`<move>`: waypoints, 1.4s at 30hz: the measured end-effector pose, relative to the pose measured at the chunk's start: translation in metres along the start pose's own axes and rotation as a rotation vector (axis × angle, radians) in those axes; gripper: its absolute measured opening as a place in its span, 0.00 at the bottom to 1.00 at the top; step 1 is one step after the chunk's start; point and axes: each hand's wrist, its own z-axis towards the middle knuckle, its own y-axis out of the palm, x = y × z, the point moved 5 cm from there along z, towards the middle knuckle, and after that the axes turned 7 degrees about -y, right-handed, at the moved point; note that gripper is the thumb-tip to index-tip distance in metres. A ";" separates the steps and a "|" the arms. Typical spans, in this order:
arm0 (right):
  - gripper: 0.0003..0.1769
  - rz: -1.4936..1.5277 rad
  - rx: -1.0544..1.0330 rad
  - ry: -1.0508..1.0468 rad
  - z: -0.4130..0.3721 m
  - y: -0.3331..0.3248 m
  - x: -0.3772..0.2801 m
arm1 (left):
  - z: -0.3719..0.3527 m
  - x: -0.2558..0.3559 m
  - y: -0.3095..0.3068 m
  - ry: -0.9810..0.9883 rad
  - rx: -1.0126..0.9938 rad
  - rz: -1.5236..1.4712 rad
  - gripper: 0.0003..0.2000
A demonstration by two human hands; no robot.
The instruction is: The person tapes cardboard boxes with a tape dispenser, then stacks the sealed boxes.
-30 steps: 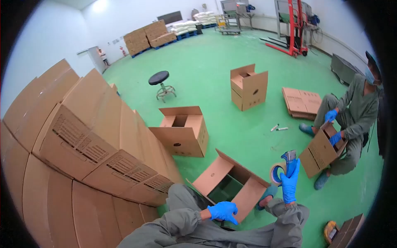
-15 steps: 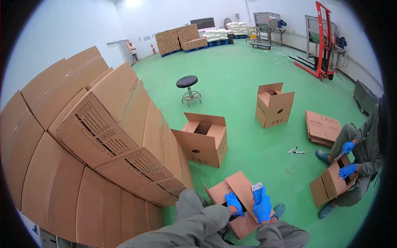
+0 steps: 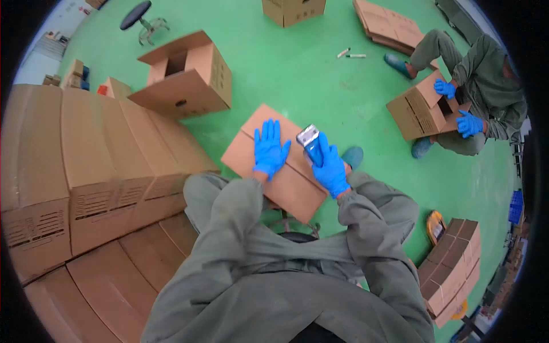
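Between my legs sits a cardboard box (image 3: 297, 197), its top flaps folded over so that a seam runs across the top. My left hand (image 3: 270, 147), in a blue glove, lies flat on this top with the fingers stretched out. My right hand (image 3: 331, 170), also gloved in blue, is wrapped round a small hand-held tool with a silver head (image 3: 307, 135), held above the box's right part. The tool's exact kind cannot be made out. Most of its body is hidden by the fingers.
An open carton (image 3: 197, 91) stands ahead on the left, near stacked boxes (image 3: 108, 166). On the right a co-worker (image 3: 483, 86) in blue gloves handles another box (image 3: 414, 117). Two markers (image 3: 355, 56) lie on the green floor (image 3: 297, 74). Tied flat cartons (image 3: 452, 263) are at lower right.
The view has tipped down toward my lap. The box's flaps, partly raised before, now lie folded down. My left hand has moved from the opening to flat on top; the right still holds the tool.
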 end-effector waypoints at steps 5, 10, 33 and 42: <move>0.45 -0.002 0.081 0.016 -0.005 -0.018 -0.017 | 0.005 -0.001 0.024 0.023 -0.023 0.002 0.35; 0.41 -0.023 -0.082 -0.019 -0.042 0.006 -0.024 | 0.010 -0.004 0.034 0.020 -0.016 -0.016 0.34; 0.46 -0.139 -0.215 -0.185 -0.021 0.005 -0.063 | 0.025 -0.003 0.007 -0.251 -0.400 -1.038 0.20; 0.40 -0.250 -0.543 -0.092 0.093 0.058 -0.131 | 0.126 -0.202 -0.023 -0.399 0.037 -0.512 0.17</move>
